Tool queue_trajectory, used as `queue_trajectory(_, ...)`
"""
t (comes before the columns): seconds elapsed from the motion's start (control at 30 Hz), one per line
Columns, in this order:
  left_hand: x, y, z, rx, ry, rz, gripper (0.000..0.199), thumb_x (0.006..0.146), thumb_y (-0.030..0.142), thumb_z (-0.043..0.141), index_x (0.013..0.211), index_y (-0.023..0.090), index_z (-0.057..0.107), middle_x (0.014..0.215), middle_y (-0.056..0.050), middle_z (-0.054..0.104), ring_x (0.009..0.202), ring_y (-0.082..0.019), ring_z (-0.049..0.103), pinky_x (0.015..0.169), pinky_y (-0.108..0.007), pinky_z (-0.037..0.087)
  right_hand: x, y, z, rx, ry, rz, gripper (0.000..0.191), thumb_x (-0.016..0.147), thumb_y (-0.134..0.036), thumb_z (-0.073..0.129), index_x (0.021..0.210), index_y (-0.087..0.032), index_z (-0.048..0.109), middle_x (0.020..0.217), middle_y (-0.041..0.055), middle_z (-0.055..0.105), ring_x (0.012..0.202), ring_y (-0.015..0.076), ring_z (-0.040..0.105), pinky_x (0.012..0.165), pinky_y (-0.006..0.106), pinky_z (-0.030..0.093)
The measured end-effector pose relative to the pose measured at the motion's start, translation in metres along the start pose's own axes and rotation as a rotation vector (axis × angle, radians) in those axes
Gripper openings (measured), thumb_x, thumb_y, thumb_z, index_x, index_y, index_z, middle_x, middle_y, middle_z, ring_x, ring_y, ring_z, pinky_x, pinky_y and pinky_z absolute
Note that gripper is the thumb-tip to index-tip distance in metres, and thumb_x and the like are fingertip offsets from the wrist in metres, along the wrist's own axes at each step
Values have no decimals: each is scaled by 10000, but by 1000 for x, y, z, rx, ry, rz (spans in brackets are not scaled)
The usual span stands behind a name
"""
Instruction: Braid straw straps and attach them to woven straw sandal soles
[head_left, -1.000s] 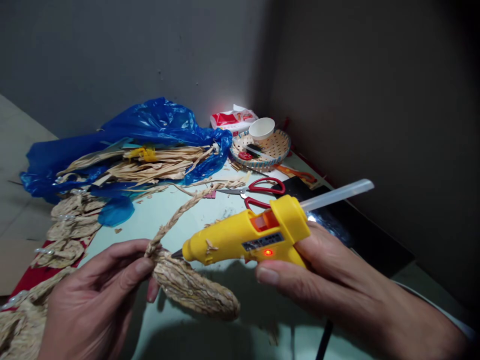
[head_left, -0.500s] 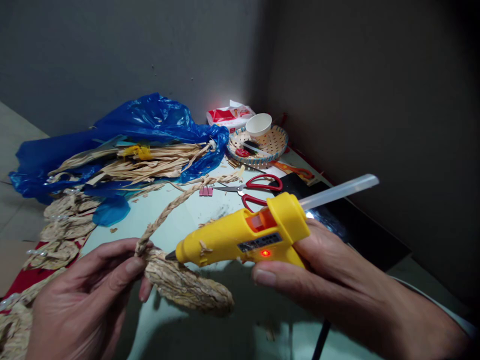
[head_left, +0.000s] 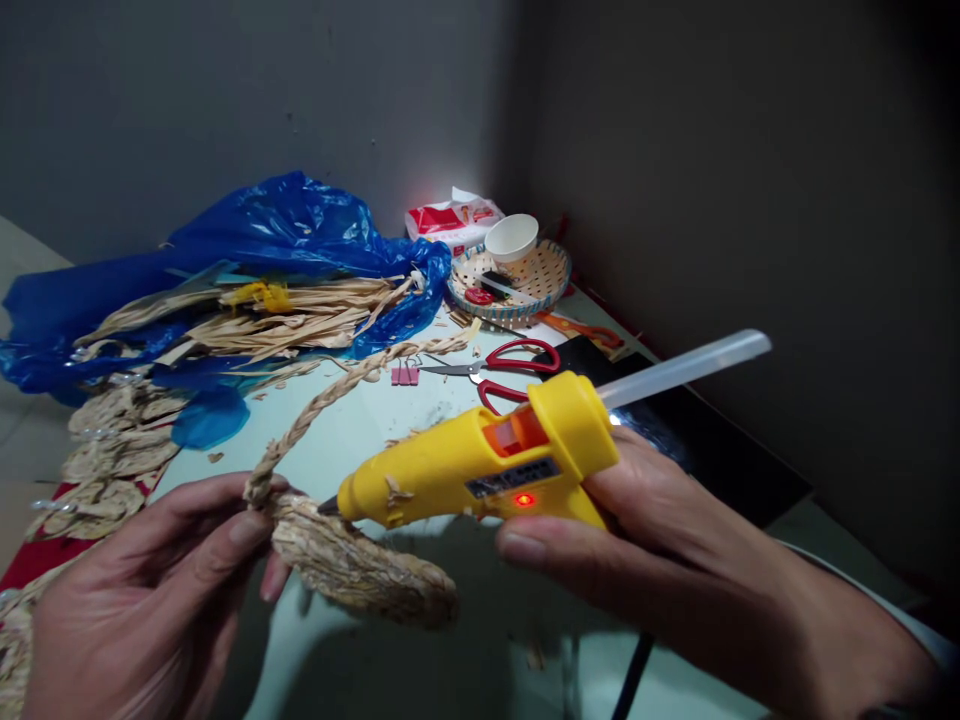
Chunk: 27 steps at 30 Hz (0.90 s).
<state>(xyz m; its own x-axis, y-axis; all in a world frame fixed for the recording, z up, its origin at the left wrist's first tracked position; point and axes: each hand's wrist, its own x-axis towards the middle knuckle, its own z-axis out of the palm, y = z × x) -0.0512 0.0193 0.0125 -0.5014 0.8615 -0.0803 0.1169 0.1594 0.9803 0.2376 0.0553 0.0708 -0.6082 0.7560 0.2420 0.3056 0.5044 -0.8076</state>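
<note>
My left hand [head_left: 172,580] pinches a coiled piece of braided straw [head_left: 367,565] at its left end. From that end a loose straw braid [head_left: 322,395] runs up and back across the table. My right hand [head_left: 637,560] is wrapped round the grip of a yellow hot glue gun [head_left: 450,465], its red light lit. A clear glue stick [head_left: 690,368] sticks out of the gun's rear. The dark nozzle is at the top edge of the coiled piece, close to my left fingers; whether it touches I cannot tell.
Red-handled scissors [head_left: 517,355] and a pink binder clip [head_left: 405,374] lie behind the gun. Farther back are a woven basket [head_left: 551,285] with a white cup [head_left: 511,238], a tissue pack [head_left: 450,222], and a blue plastic bag [head_left: 277,225] with straw strips [head_left: 300,325]. Braided pieces [head_left: 112,450] lie at left.
The whole view has shifted slightly, so things appear a little further left and up. The nozzle stays by the coiled piece's top edge, and both hands keep their holds.
</note>
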Motion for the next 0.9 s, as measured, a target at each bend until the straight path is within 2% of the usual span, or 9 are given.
queue_trajectory(0.1,0,3,2,-19,6,-6,429,542,485,937,880,276,775,877,25,727,716,-145,702,580,-164,627,0,0,1,8,12,-4,320,1030,-383,555,1335,-368,653,1147,-136,744,780,92,697,989,90,499)
queue_trajectory(0.2,1,4,3,-19,23,-11,441,534,472,940,889,269,776,881,19,740,727,-154,707,576,-169,629,-1,-1,5,39,38,12,318,1030,-361,562,1329,-326,663,1261,-151,719,934,91,710,1059,88,445)
queue_trajectory(0.27,2,3,1,-17,29,-28,447,536,454,945,904,265,776,890,15,744,746,-158,711,588,-170,629,-3,-2,8,65,56,14,300,1022,-364,578,1306,-355,674,1260,-165,718,1010,97,705,1062,100,451)
queue_trajectory(0.37,2,-1,-2,-39,25,-51,478,524,455,959,913,250,771,894,12,733,757,-154,693,595,-165,625,-5,-4,10,74,105,34,246,1004,-395,603,1228,-404,705,1114,-157,757,891,115,721,993,138,524)
queue_trajectory(0.5,0,-1,-1,-43,22,-45,519,505,494,964,913,246,764,889,7,726,757,-157,672,607,-176,631,-7,-1,11,-50,151,53,204,995,-458,591,1118,-386,737,981,-107,767,727,150,704,821,207,613)
queue_trajectory(0.63,0,1,0,-38,31,-60,543,493,516,965,920,256,754,901,13,714,765,-154,658,607,-176,634,-9,1,11,-166,143,121,331,978,-560,551,893,-326,768,809,-48,748,696,185,697,586,254,602)
queue_trajectory(0.83,0,-3,-6,-35,37,-58,549,515,507,960,949,245,750,945,-6,715,795,-170,665,621,-193,641,-15,1,14,-135,160,163,320,947,-597,584,906,-325,748,724,-27,694,669,200,672,598,284,610)
queue_trajectory(0.9,1,-4,-6,-54,38,-60,542,528,486,958,961,233,752,951,-15,712,790,-174,664,607,-200,640,-17,2,14,-130,156,187,373,936,-620,587,824,-292,725,743,-13,690,707,206,682,604,281,617)
